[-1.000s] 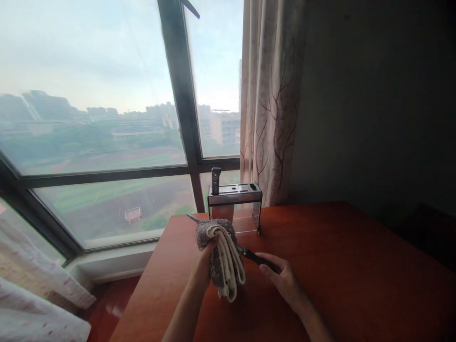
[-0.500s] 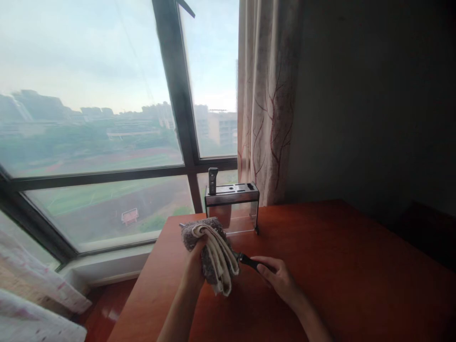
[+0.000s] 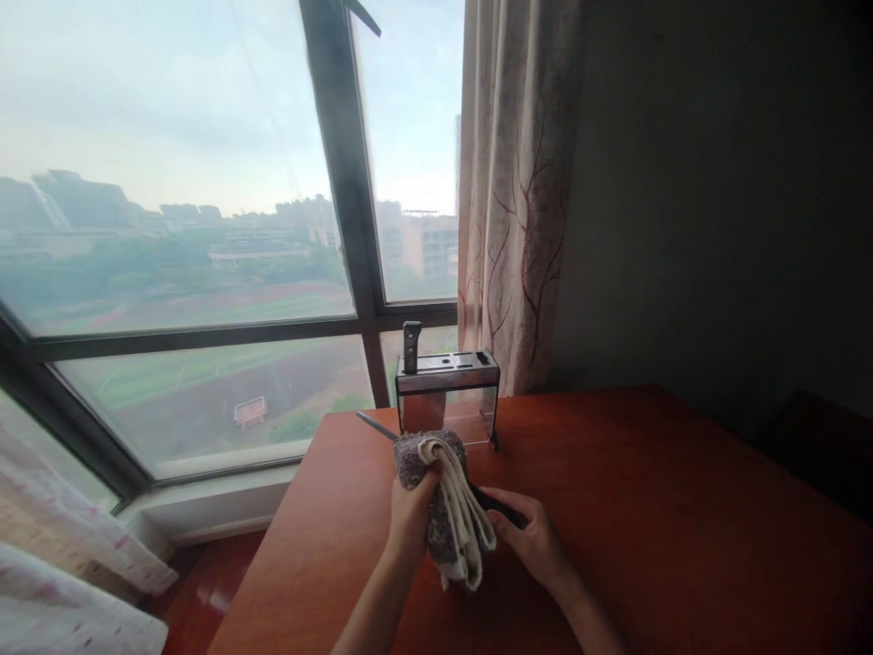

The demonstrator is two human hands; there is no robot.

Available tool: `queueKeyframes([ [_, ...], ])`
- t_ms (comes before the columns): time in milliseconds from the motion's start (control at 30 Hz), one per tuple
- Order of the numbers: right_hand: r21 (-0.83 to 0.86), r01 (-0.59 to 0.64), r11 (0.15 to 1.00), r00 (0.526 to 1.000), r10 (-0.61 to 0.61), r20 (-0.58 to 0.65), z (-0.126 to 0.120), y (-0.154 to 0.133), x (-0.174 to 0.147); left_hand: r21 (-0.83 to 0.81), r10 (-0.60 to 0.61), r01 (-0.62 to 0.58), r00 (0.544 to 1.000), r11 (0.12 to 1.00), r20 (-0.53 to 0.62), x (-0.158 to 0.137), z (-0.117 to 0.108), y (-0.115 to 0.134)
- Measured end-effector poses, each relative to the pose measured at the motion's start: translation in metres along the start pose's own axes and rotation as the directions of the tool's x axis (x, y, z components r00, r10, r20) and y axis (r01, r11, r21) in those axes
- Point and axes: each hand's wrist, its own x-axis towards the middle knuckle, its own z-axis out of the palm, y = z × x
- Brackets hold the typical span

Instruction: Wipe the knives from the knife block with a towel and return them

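Observation:
My left hand (image 3: pixel 411 514) is closed around a folded cloth (image 3: pixel 450 509), grey and shaggy on one side and cream on the other. The cloth is wrapped about the blade of a black-handled knife (image 3: pixel 377 426). Only the narrow grey end of the blade sticks out at the upper left; the rest of it is hidden. My right hand (image 3: pixel 530 537) grips the black handle on the cloth's right side. Just beyond the cloth stands a knife block (image 3: pixel 448 375) with clear sides, and a riveted dark handle (image 3: pixel 410 347) rises from its left slot.
The reddish-brown wooden table (image 3: pixel 614 491) extends to the right under my hands. Behind the block hang a patterned curtain (image 3: pixel 508 200) and a large window with a dark frame (image 3: pixel 205 338). Another pale curtain (image 3: pixel 75 605) is at the lower left.
The cloth and my left hand have slid right along the blade, towards the handle. More of the blade's far end now shows. My right hand has stayed nearly in place.

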Motion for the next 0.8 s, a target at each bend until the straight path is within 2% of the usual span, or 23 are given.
queueKeyframes([
  [200,-0.04,0.035,0.999,0.999,-0.037,-0.031,0.001,-0.004,0.002,0.062,0.023,-0.023,1.0,0.998,0.01,-0.004,0.007,-0.003],
  [267,-0.011,-0.016,1.0,0.999,0.015,-0.038,0.002,-0.004,0.0,0.083,0.022,-0.024,1.0,0.996,0.017,-0.004,0.005,-0.002],
  [400,0.132,-0.219,0.967,0.975,0.222,-0.001,0.005,-0.002,-0.006,0.076,0.052,-0.058,0.996,0.995,0.079,-0.004,-0.001,0.004],
  [500,0.18,-0.27,0.946,0.963,0.266,0.047,0.008,0.0,-0.007,0.08,0.094,-0.103,0.989,0.991,0.113,-0.005,-0.003,0.007],
  [633,0.112,-0.164,0.98,0.986,0.163,0.018,0.01,0.002,-0.003,0.092,0.093,-0.102,0.991,0.991,0.1,-0.005,-0.001,0.006],
  [700,0.022,-0.047,0.999,0.999,0.047,-0.006,0.01,0.002,-0.001,0.122,0.11,-0.119,0.99,0.985,0.084,-0.005,0.001,0.005],
  [800,-0.137,0.128,0.982,0.992,-0.129,0.002,0.009,0.003,0.0,0.175,0.144,-0.153,0.987,0.972,0.065,-0.006,0.004,0.006],
])
